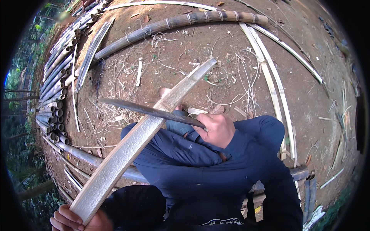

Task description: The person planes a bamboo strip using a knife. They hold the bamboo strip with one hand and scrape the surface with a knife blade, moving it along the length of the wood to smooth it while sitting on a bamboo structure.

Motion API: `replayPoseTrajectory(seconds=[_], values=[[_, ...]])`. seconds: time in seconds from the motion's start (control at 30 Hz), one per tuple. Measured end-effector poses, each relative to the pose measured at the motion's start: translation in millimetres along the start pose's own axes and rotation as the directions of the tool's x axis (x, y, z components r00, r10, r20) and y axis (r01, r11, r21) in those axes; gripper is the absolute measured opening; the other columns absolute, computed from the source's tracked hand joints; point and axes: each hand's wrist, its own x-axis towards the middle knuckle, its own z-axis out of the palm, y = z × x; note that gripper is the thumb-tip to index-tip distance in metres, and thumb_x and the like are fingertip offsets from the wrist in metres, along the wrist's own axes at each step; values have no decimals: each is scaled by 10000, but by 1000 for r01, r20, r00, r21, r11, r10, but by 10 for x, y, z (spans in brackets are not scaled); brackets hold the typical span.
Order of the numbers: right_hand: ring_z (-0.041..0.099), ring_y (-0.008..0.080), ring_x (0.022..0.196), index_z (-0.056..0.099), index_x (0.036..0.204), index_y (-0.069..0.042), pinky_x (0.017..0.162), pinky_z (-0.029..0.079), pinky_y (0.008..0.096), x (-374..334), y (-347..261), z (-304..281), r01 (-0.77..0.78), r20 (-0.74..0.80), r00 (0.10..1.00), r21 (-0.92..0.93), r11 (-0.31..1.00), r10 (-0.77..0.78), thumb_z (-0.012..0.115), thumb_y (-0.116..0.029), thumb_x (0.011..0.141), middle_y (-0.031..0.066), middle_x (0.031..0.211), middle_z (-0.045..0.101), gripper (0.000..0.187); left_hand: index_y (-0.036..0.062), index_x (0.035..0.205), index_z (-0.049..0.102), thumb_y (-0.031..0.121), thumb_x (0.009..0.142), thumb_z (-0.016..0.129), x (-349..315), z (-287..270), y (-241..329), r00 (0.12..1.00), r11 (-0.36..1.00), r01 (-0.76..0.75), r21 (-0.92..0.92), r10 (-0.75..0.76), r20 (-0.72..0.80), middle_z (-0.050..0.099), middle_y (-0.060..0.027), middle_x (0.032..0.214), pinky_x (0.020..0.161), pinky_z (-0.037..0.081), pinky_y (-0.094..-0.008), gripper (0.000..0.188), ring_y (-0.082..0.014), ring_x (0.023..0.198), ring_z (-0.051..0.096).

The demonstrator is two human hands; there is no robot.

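Observation:
My left hand (83, 220), at the lower left, is closed around the near end of a long split bamboo slat (122, 156). The slat slants up and away to the right across my lap, its pale hollow inner side facing up. In my right hand (216, 130) I grip a long dark-bladed knife (152, 111); its handle is hidden in my fist. The blade points left and crosses over the slat near its middle. Whether the blade touches the slat I cannot tell. Under both lie my dark blue trouser legs (185, 150).
A thick bamboo pole (154, 27) lies across the far ground. Stacked bamboo tubes (58, 90) line the left side. Long pale bamboo strips (271, 84) lie at the right. Thin shavings (123, 73) litter the brown earth (200, 38). Another pole (83, 156) runs along the near left.

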Motion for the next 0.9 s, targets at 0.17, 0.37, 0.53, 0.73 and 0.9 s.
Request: replayPoseTrajectory(seconds=[0.17, 0.37, 0.53, 0.73, 0.9], values=[[661, 376, 589, 626, 864, -21, 576, 528, 494, 39, 1085, 199, -462, 82, 873, -175, 870, 480, 599, -327, 966, 194, 600, 622, 323, 155, 682, 289, 260, 1023, 514, 69, -29, -92, 993, 999, -16, 42, 21, -119, 326, -10, 608, 475, 278, -241, 421, -107, 481, 284], [642, 394, 533, 628, 883, -21, 536, 518, 510, 35, 755, 135, -191, 60, 978, -128, 973, 200, 568, -364, 986, 194, 593, 622, 363, 158, 645, 300, 258, 1035, 482, 77, -93, 29, 999, 999, 45, 25, -46, 12, 325, -6, 584, 484, 292, -227, 442, -103, 493, 305], [646, 392, 558, 630, 891, -33, 555, 521, 509, 231, 1489, 86, -543, 152, 783, -304, 783, 603, 578, -361, 985, 188, 578, 607, 344, 158, 641, 307, 244, 1033, 478, 90, -124, -22, 1000, 1000, 26, 19, -25, -11, 329, -7, 575, 488, 296, -219, 436, -104, 497, 315], [618, 382, 489, 643, 785, 35, 516, 514, 478, 141, 1524, 117, -443, 116, 881, -138, 886, 459, 538, -348, 1008, 217, 560, 587, 455, 140, 710, 391, 375, 1078, 345, 140, 182, -152, 988, 997, -68, 21, 71, -139, 340, 14, 579, 409, 318, -260, 439, -117, 440, 298], [661, 339, 553, 680, 848, -19, 586, 552, 473, 308, 1817, 55, -466, 161, 810, -409, 785, 564, 481, -398, 1023, 174, 618, 637, 462, 151, 663, 325, 283, 1052, 420, 92, -62, -112, 997, 999, 35, -9, -36, -65, 326, -2, 577, 482, 316, -234, 422, -113, 484, 314]])
